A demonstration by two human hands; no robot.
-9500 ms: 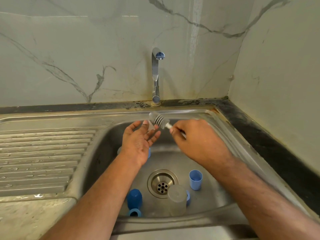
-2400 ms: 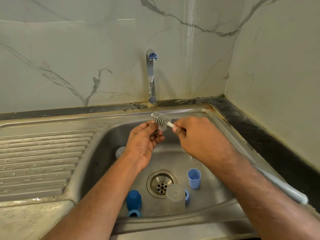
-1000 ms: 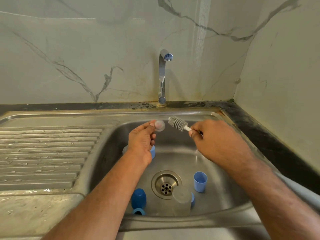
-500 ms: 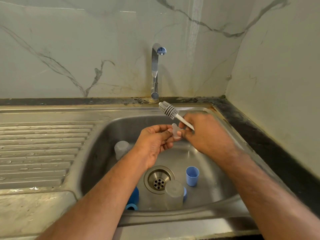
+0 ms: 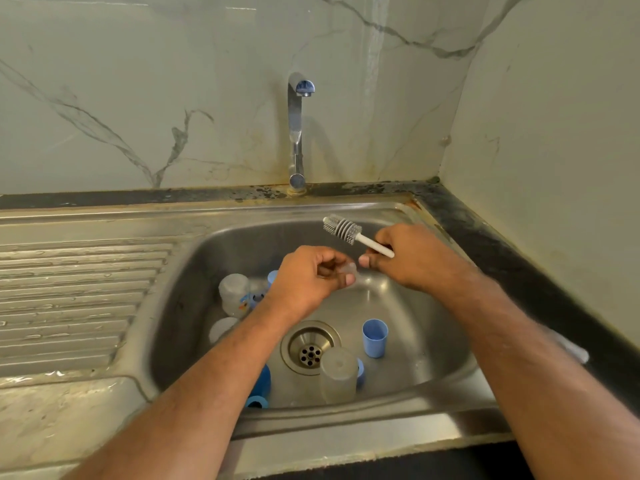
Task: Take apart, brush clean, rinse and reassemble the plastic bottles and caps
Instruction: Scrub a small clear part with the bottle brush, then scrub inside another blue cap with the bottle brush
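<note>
Pinching clear cap [image 5: 349, 269] between left hand [image 5: 311, 277] fingers [image 5: 348, 279].

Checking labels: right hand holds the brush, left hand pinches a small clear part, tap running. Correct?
Not quite. The head view shows no water coming from the tap. The rest stands: the right hand holds the brush, and the left hand pinches the small clear part.

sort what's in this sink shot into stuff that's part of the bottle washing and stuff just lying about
Part of the job:
- brush, gripped in the right hand
- small clear piece, pinched in the left hand
- clear bottle
- light blue cup
- upturned clear cup
- dark blue cap
- tap, not running

Just there:
- draining board
- drain strainer
- marble wall
</note>
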